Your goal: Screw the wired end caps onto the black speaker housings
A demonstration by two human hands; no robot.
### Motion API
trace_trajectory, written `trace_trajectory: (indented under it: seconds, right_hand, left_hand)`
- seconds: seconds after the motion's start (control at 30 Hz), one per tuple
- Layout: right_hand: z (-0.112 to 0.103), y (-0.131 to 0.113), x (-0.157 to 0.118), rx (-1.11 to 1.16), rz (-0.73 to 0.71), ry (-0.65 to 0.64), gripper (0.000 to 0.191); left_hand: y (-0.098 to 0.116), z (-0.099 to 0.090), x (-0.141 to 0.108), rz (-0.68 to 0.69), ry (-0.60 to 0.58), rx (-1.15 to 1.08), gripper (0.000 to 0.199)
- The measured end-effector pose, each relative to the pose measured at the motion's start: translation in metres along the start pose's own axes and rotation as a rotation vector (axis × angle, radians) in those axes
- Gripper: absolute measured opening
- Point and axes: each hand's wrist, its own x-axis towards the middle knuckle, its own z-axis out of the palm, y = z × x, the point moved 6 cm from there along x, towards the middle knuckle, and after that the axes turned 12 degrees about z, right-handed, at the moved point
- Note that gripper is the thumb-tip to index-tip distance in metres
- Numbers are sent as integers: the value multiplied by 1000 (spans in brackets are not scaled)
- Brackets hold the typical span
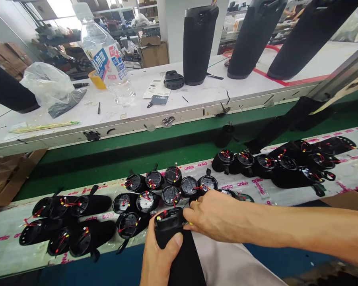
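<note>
My left hand (161, 254) is wrapped round the top of a black cylindrical housing (183, 258), thumb across its front. Red and white wires show in the housing's open top, which tilts towards me. At the right of that top, my right hand (214, 216) has its fingers closed together beside the rim. A small yellow bit shows under its fingertips; the rest of what they pinch is too small to make out. Just beyond my hands, several similar black housings (146, 201) stand with red wires in their open tops.
More wired housings lie at the left (92, 238) and right (319, 159) of the lower bench (6, 260). The raised white shelf (107, 119) ahead holds a plastic bottle (107, 59), a plastic bag (49, 85), a black round part (173, 80) and tall black cylinders (198, 45).
</note>
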Motion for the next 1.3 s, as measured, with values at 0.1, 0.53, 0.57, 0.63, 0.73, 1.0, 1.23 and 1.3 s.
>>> trace_trajectory:
  seconds: [0.1, 0.53, 0.57, 0.63, 0.73, 1.0, 1.23, 1.3]
  right_hand:
    - [-8, 6, 3, 164, 66, -59, 31]
    - [-19, -9, 1, -12, 6, 30, 27]
    - [-19, -10, 1, -36, -9, 33, 26]
    - [-20, -10, 2, -75, -27, 37, 25]
    - [-21, -10, 1, -88, -33, 32, 23]
    - [-13, -9, -7, -144, -19, 69, 19]
    - [-1, -11, -13, -201, -12, 64, 16]
    - [-2, -12, -10, -200, -29, 47, 17]
  left_hand:
    - [-5, 2, -2, -47, 32, -147, 80]
    - [11, -4, -3, 6, 38, 38, 81]
    - [13, -4, -2, 7, 44, 57, 81]
    - [15, -5, -2, 7, 63, 90, 80]
    - [19, -4, -1, 11, 82, 120, 79]
    - [24, 0, -2, 16, 102, 228, 76]
    - [26, 5, -5, -9, 113, 328, 75]
    - [24, 7, -6, -11, 100, 339, 74]
